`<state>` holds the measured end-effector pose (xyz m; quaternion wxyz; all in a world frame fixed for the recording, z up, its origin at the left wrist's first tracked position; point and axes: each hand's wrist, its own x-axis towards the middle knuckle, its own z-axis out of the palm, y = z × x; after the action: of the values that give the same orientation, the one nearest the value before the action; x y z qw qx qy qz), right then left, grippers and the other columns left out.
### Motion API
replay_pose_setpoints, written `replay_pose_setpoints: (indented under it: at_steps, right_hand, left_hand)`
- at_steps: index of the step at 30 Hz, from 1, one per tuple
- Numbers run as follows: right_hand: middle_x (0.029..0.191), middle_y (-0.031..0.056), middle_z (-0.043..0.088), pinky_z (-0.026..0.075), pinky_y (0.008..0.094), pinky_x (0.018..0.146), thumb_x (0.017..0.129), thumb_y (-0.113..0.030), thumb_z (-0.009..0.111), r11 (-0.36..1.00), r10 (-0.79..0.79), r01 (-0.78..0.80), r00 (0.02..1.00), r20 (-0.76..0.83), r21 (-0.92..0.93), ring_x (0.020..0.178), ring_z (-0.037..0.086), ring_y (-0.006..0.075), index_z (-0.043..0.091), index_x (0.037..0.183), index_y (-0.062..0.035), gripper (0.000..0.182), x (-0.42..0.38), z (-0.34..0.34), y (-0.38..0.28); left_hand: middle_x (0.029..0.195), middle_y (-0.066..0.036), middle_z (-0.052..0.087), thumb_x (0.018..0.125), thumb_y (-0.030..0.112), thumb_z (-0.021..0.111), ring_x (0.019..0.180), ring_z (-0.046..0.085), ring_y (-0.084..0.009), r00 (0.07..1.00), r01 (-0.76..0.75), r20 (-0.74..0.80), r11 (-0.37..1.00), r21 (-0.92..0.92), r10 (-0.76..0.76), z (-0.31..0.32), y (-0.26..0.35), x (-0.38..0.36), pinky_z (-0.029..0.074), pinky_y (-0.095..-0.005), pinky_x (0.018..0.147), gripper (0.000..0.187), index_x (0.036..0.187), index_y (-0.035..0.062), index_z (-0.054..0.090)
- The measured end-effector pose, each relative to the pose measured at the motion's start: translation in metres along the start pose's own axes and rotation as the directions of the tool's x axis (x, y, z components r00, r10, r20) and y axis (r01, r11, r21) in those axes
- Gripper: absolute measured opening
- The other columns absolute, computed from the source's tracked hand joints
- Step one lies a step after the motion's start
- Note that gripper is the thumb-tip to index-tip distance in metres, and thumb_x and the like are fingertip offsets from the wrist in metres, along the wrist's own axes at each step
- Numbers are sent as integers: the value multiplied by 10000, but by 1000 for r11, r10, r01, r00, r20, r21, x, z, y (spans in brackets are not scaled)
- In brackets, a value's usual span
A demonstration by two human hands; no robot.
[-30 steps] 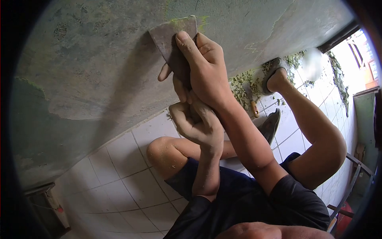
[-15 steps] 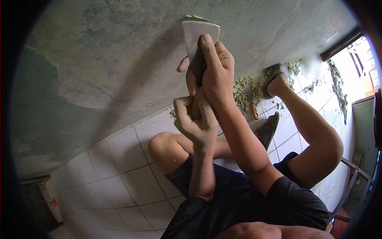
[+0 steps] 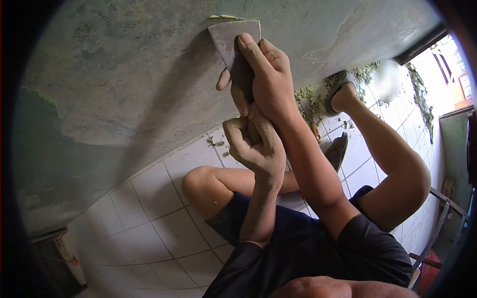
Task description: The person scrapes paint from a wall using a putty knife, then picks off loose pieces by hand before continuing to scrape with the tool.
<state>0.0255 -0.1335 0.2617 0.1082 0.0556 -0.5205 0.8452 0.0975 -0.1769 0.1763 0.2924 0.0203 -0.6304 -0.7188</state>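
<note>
My right hand (image 3: 274,82) is closed round a scraper (image 3: 229,37), its thumb lying along the wide metal blade. The blade's edge rests against the grey-green wall (image 3: 124,64), beside a thin curl of loosened paint (image 3: 226,17). Just below, my left hand (image 3: 258,149) is closed at the lower end of the scraper's handle, close to my right wrist. My hands hide most of the handle. Dust coats my left fingers.
Paint flakes (image 3: 308,101) lie on the white tiled floor (image 3: 149,198) along the wall. The wooden handle (image 3: 316,131) of another tool shows beside my right forearm. My sandalled foot (image 3: 343,92) stands among the flakes. A metal frame (image 3: 439,213) stands at the right.
The scraper has shifted left along the wall and its blade has tilted. My right hand moved slightly left and up with it, while my left hand moved a little right.
</note>
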Motion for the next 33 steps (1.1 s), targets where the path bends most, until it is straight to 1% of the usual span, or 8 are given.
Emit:
replay_pose_setpoints:
  at_steps: [4,14,20,23,26,29,31,33]
  right_hand:
    - [657,206,671,340,249,277,1080,-318,487,1000,7,-8,999,45,27,283,451,158,483,973,17,353,2,-2,-2]
    - [658,207,669,339,253,277,1086,-298,464,999,-40,39,999,22,32,296,462,161,486,959,19,343,4,4,0]
    - [657,196,664,340,255,281,1088,-304,468,996,-39,37,999,17,87,305,467,153,497,955,22,354,3,8,0]
    - [648,187,660,330,249,285,1086,-307,483,987,-155,160,982,-111,31,308,462,140,500,942,-8,333,2,7,10]
    - [628,169,655,327,252,276,1097,-324,448,974,-208,220,960,-186,46,307,464,128,496,977,-21,329,-2,-5,1]
    - [629,180,655,322,255,275,1090,-320,472,988,-145,149,983,-109,28,303,463,133,483,952,-13,337,-7,-12,-3]
    - [628,189,654,320,258,275,1082,-316,496,1000,-11,11,998,-58,-2,300,464,139,471,930,-7,346,-11,-15,2]
    - [631,186,659,318,252,275,1083,-317,492,1000,4,-4,998,-63,0,293,452,141,478,949,-8,337,-11,-17,5]
  left_hand:
    - [813,-97,585,978,148,663,722,609,-142,1000,-22,18,1000,9,22,0,2,2,491,-296,636,271,861,2,468]
    - [653,-38,535,988,123,645,560,491,-41,990,-130,56,991,-14,131,-3,8,20,392,-223,511,285,835,31,423]
    - [645,-39,520,982,115,632,532,493,-83,980,-194,35,981,3,194,-5,0,23,399,-253,502,279,821,30,422]
    - [650,-65,540,970,129,648,559,540,-103,992,-116,54,993,-23,118,-10,-3,27,421,-266,515,265,837,17,448]
    - [668,-126,594,954,127,664,591,602,-161,971,-22,241,998,58,7,-11,19,26,465,-313,549,231,858,12,488]
    - [707,-133,593,953,118,663,606,613,-219,981,-114,170,987,111,94,-2,8,2,482,-338,576,235,867,2,478]
    - [763,-146,585,958,109,655,654,624,-249,990,-138,61,980,141,131,0,5,-8,493,-349,607,234,880,-8,468]
    - [783,-147,581,961,106,650,674,626,-242,991,-119,77,981,153,109,-1,1,-10,495,-348,618,231,884,-10,465]
